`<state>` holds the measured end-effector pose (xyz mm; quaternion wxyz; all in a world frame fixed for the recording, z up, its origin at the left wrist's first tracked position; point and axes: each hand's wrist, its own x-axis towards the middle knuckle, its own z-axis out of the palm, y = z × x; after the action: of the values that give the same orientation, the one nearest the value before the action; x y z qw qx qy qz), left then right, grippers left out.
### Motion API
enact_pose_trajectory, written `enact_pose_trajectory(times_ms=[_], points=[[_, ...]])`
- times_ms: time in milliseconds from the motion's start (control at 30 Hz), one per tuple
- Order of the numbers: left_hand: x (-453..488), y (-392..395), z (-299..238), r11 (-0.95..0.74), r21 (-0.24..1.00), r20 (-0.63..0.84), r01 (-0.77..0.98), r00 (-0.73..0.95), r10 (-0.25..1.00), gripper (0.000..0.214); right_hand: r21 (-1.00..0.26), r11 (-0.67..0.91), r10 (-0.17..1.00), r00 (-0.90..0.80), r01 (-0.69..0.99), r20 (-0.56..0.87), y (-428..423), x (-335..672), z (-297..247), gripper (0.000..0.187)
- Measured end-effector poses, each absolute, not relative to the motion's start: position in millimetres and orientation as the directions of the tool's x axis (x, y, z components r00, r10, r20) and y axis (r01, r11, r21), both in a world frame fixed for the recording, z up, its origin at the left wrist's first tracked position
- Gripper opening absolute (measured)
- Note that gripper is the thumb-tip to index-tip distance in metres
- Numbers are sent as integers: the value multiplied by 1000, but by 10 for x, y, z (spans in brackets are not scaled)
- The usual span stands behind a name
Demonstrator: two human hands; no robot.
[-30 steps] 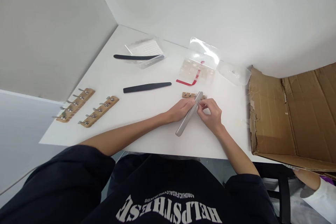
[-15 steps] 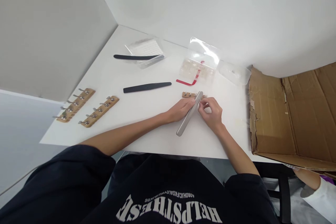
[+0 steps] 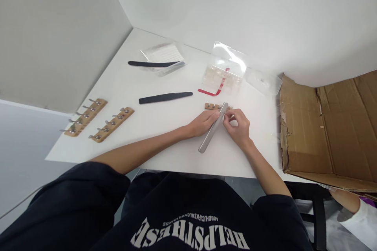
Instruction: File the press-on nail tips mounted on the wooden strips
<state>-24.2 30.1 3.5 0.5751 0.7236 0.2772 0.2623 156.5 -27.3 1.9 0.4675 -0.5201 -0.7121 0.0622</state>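
My left hand (image 3: pixel 203 122) grips a long grey nail file (image 3: pixel 211 135) that slants down to the left over the white table (image 3: pixel 165 125). My right hand (image 3: pixel 239 126) is pinched together at the file's upper end, on something too small to make out. Just behind both hands lies a short wooden strip with metal studs (image 3: pixel 212 106), partly hidden by the file and my fingers.
Two more studded wooden strips (image 3: pixel 85 117) (image 3: pixel 113 124) lie at the left edge. Two black files (image 3: pixel 165 97) (image 3: pixel 154 63) and clear plastic boxes (image 3: pixel 225 70) (image 3: pixel 165 55) sit further back. An open cardboard box (image 3: pixel 326 125) stands at the right. Another person's sleeve (image 3: pixel 359 219) shows bottom right.
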Motion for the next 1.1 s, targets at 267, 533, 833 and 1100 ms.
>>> enact_pose_trajectory(times_ms=[267, 533, 833, 1100], points=[[-239, 301, 0, -195, 977, 76, 86, 716, 694, 56, -586, 474, 793, -29, 657, 608, -270, 1564, 15, 10], [-248, 299, 10, -199, 975, 66, 103, 715, 696, 55, -588, 484, 791, -36, 648, 611, -268, 1560, 26, 11], [-251, 298, -3, -221, 966, 58, 136, 718, 694, 55, -582, 484, 793, -46, 654, 608, -273, 1559, 34, 11], [-253, 298, -23, -228, 963, 55, 144, 722, 690, 54, -581, 474, 800, -49, 661, 597, -277, 1566, 16, 10]])
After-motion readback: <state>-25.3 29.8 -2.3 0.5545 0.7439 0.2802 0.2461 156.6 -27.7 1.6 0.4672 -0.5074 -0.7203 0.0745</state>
